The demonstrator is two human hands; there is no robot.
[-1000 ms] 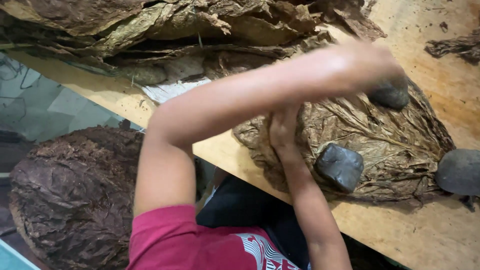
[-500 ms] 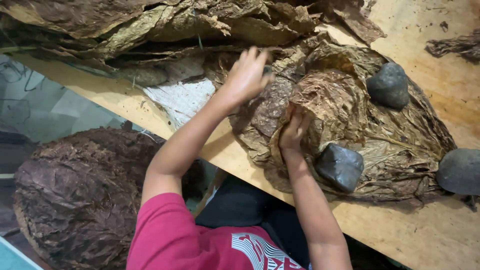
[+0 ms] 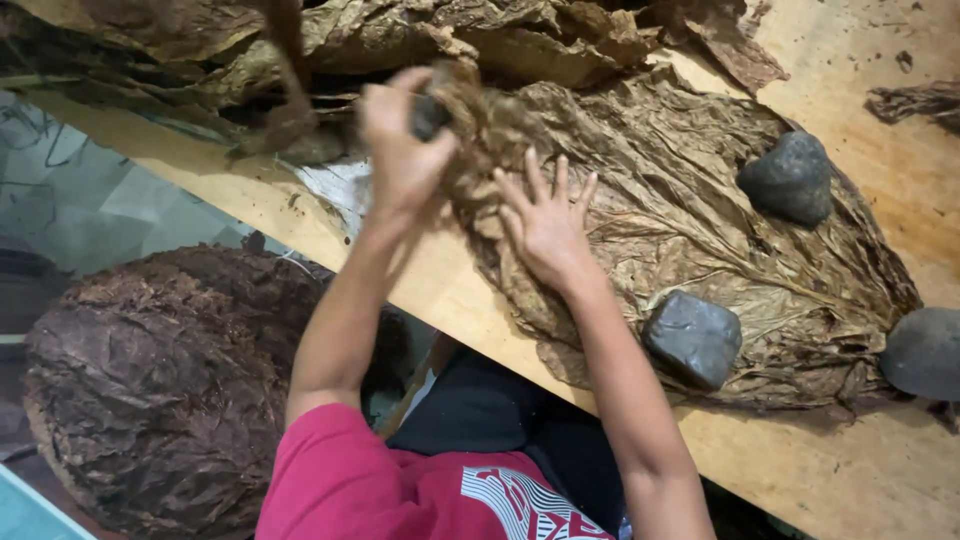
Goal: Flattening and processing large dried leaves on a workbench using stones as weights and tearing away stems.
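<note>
Brown leaf (image 3: 690, 220) flat under open right hand (image 3: 548, 225); left hand (image 3: 405, 150) grips dark stone (image 3: 428, 115) w/ leaf edge.

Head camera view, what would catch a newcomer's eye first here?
First, the broad spread of dried brown leaves across the wooden table, pinned by dark stones near its front edge and to the right. At its left edge, the left hand lifts a crumpled leaf, gripping something dark, while the right hand presses flat on the spread. Lower left, below the table, sits a round, darker leaf pile.
</note>
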